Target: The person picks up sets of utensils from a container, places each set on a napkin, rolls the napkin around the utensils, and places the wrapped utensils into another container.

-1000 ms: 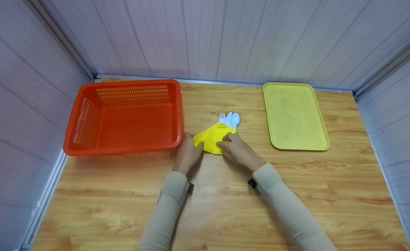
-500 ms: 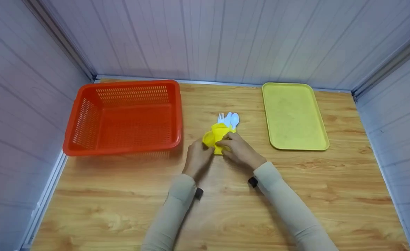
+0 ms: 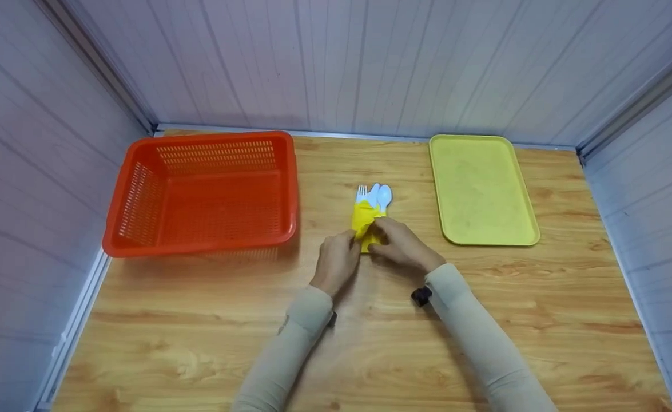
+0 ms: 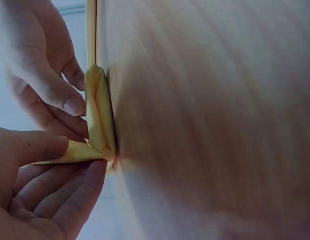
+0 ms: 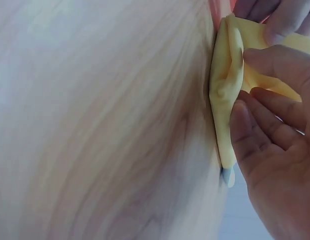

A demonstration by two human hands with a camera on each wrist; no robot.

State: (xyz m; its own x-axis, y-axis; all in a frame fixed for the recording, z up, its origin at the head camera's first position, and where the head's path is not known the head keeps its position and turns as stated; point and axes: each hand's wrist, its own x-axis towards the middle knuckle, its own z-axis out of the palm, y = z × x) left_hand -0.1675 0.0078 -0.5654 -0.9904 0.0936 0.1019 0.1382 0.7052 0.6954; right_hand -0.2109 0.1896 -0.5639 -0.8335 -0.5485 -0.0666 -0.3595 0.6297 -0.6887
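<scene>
Standing leftmost: red basket (image 3: 198, 249), slotted sides, on the wood-grain worktop (image 3: 404, 355).
Left hand (image 3: 334, 262): pinched the loose end of a yellow cloth (image 3: 363, 215), thumb above and fingers below in the left wrist view.
Yellow cloth: lay on the worktop between both hands, right of the basket and well apart from it, folded around the lower part of the cutlery.
Cutlery: pale fork (image 3: 362, 193), knife (image 3: 374, 193) and spoon (image 3: 385, 197), side by side, heads bare beyond the cloth's far edge.
Right hand (image 3: 403, 243): loose, thumb and forefinger apart, fingertips against the folded cloth.
Rightmost: pale yellow tray (image 3: 484, 194), lay flat, well apart from the cloth.
</scene>
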